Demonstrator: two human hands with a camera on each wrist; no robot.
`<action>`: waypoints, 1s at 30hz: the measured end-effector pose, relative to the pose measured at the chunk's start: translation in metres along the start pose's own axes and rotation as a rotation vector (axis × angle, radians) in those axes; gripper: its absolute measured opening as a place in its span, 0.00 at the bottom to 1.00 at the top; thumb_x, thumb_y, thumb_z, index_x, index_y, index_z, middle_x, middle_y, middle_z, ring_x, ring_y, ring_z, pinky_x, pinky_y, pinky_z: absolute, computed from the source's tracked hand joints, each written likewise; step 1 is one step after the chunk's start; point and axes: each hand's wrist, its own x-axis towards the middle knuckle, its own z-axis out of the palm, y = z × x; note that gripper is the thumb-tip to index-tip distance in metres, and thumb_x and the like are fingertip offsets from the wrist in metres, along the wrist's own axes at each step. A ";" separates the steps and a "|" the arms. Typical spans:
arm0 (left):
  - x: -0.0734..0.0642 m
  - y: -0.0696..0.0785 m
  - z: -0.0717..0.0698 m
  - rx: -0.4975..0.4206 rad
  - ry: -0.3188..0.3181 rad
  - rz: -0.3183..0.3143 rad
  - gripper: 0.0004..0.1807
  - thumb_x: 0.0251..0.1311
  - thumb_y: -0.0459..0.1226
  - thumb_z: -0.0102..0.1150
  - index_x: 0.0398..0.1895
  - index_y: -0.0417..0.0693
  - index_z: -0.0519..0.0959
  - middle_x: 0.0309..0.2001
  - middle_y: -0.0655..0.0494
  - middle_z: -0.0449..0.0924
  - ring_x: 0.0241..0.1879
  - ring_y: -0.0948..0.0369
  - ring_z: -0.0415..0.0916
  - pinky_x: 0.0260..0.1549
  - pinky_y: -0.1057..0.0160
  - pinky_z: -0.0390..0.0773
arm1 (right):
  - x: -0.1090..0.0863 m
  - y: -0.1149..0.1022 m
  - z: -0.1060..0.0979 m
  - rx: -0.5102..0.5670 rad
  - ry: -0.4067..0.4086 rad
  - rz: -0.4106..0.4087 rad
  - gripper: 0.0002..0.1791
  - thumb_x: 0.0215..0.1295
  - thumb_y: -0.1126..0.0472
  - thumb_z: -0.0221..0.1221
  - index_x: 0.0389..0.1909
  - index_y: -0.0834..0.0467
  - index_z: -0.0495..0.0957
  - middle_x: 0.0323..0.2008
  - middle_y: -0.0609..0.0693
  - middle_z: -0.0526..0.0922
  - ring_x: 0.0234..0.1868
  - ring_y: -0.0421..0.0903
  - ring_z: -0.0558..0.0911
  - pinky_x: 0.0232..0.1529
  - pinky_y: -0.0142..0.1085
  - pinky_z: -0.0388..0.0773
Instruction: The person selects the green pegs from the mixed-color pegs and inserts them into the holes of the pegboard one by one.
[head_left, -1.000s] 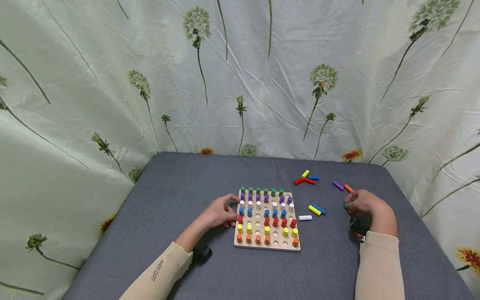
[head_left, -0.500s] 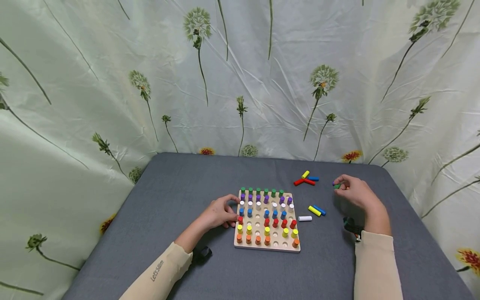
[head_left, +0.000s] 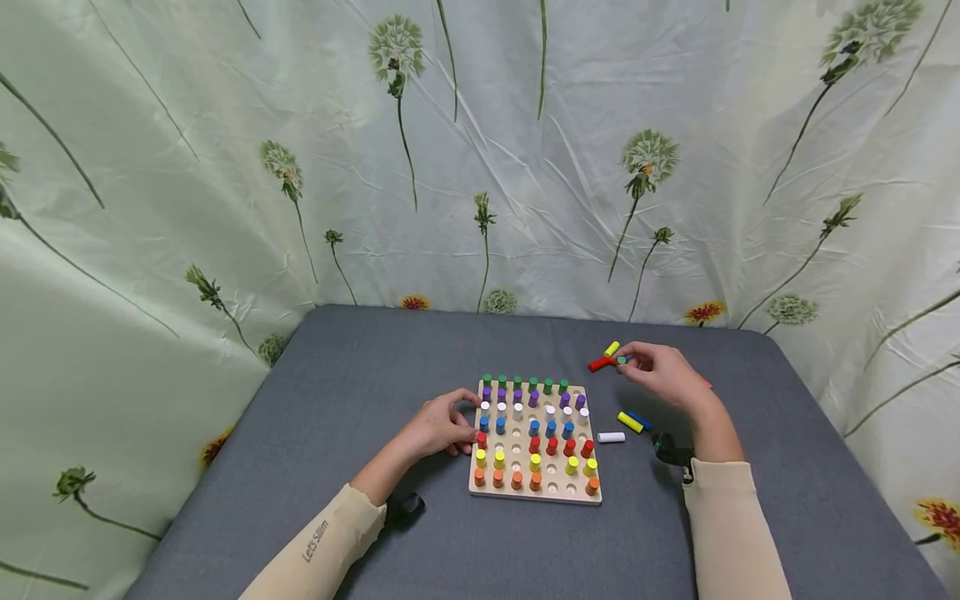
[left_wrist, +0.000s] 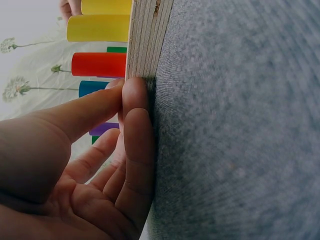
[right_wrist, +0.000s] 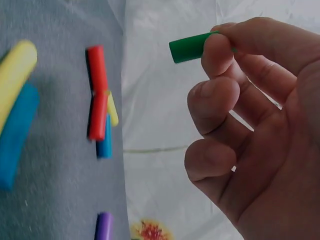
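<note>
A wooden pegboard (head_left: 525,492) with rows of coloured pegs lies on the grey table; some of its holes hold no peg. My left hand (head_left: 442,423) grips the board's left edge. In the left wrist view, the thumb (left_wrist: 92,110) reaches the board's edge (left_wrist: 150,40) while the other fingers curl along its side. A green peg (right_wrist: 187,48) is pinched between the thumb and index finger of my right hand (head_left: 667,375), with the other fingers loosely curled. That hand is above the table, right of the board, and overlaps the far loose pegs in the head view.
Near the board's right side lie a white peg (head_left: 611,437), a yellow peg (head_left: 630,422) and a blue peg (head_left: 641,421). Farther back are red pegs (right_wrist: 98,115) with another yellow and blue one, and a purple peg (right_wrist: 104,227). A flowered curtain (head_left: 517,167) hangs behind the table.
My right hand has moved left across the table, carrying the green peg away from the purple and orange pegs toward the board. The left hand has stayed at the board's edge.
</note>
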 end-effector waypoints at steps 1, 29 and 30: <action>0.000 0.000 0.000 0.001 0.001 0.001 0.25 0.66 0.33 0.70 0.65 0.50 0.76 0.28 0.52 0.86 0.24 0.62 0.83 0.25 0.63 0.83 | 0.001 -0.002 0.002 0.001 -0.001 -0.010 0.15 0.74 0.62 0.61 0.56 0.64 0.82 0.36 0.54 0.83 0.36 0.47 0.76 0.36 0.37 0.74; 0.001 -0.001 -0.001 -0.020 -0.009 0.007 0.24 0.67 0.32 0.69 0.64 0.50 0.76 0.27 0.52 0.87 0.24 0.62 0.85 0.25 0.62 0.83 | 0.025 -0.010 0.051 0.026 -0.216 -0.025 0.13 0.78 0.62 0.58 0.56 0.62 0.84 0.39 0.55 0.84 0.30 0.44 0.80 0.34 0.37 0.80; 0.001 -0.001 -0.001 -0.021 -0.009 0.009 0.24 0.67 0.32 0.69 0.64 0.50 0.76 0.27 0.52 0.87 0.24 0.62 0.85 0.25 0.62 0.84 | 0.025 -0.009 0.051 0.028 -0.214 -0.025 0.13 0.78 0.62 0.58 0.56 0.62 0.84 0.39 0.54 0.84 0.30 0.44 0.80 0.34 0.37 0.79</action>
